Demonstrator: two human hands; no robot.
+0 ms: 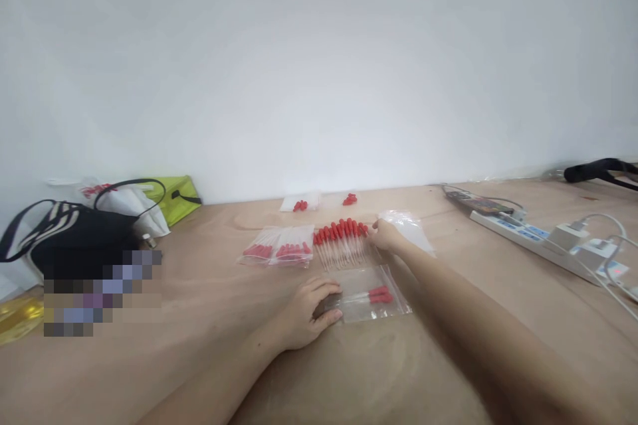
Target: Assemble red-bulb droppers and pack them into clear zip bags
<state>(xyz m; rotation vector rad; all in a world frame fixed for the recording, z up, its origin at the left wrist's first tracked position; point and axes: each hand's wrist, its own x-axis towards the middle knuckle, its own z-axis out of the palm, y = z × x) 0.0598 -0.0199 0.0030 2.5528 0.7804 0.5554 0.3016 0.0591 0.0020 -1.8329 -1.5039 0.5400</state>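
Note:
A flat clear zip bag lies before me with a few red-tipped sticks inside. My left hand rests at its left edge, thumb and fingers apart, fingertips touching the plastic. Beyond the bag, several pale sticks with red heads lie side by side in a row. At the right end of that row is my right hand, its fingers closed on a red-tipped stick, mostly hidden by the hand. Two filled zip bags of the same sticks lie left of the row.
Small red pieces lie on a white packet at the back, with more red pieces beside it. A clear plastic bag is behind my right wrist. A power strip with chargers lies right, a black bag left.

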